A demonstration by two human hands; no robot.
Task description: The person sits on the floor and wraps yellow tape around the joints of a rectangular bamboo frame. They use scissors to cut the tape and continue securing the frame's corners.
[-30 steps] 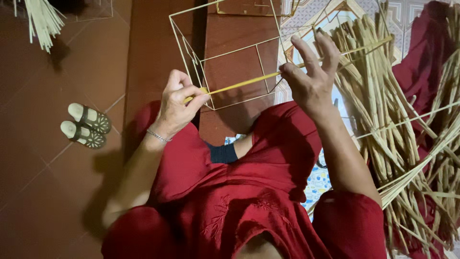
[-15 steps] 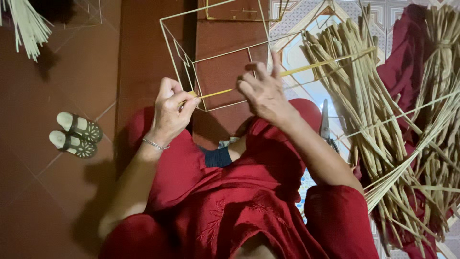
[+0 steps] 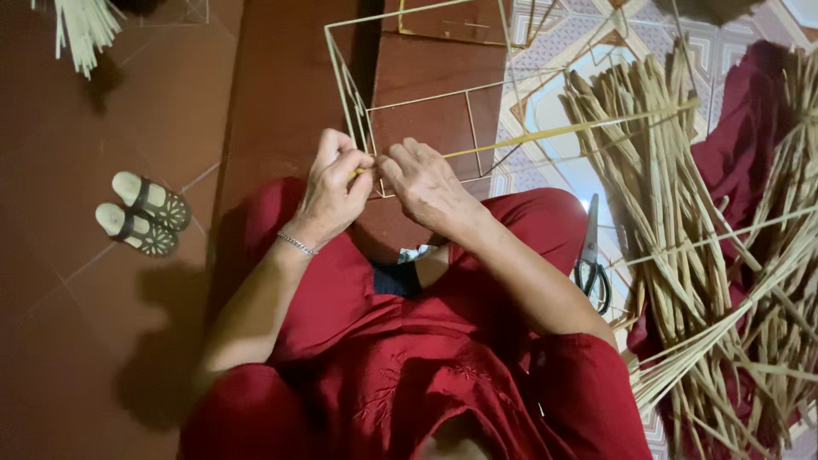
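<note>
A thin box-shaped frame of pale sticks (image 3: pixel 426 94) stands on the floor in front of my knees. My left hand (image 3: pixel 335 183) pinches the near corner of that frame together with one end of a long yellow strip (image 3: pixel 554 134). My right hand (image 3: pixel 423 183) sits right beside it, fingers closed on the same strip at the joint. The strip runs off to the right, over the pile of bamboo sticks (image 3: pixel 673 230). Both hands nearly touch. A bracelet circles my left wrist.
Scissors (image 3: pixel 590 255) lie by my right knee. More bamboo sticks and dark red cloth (image 3: pixel 741 145) fill the right side. A pair of sandals (image 3: pixel 141 213) sits on the red tile floor at left. Another bundle of sticks (image 3: pixel 81 25) lies at the top left.
My right hand has slid left along the yellow strip, from an open spread far out to a closed grip next to my left hand. The left hand has stayed at the frame corner.
</note>
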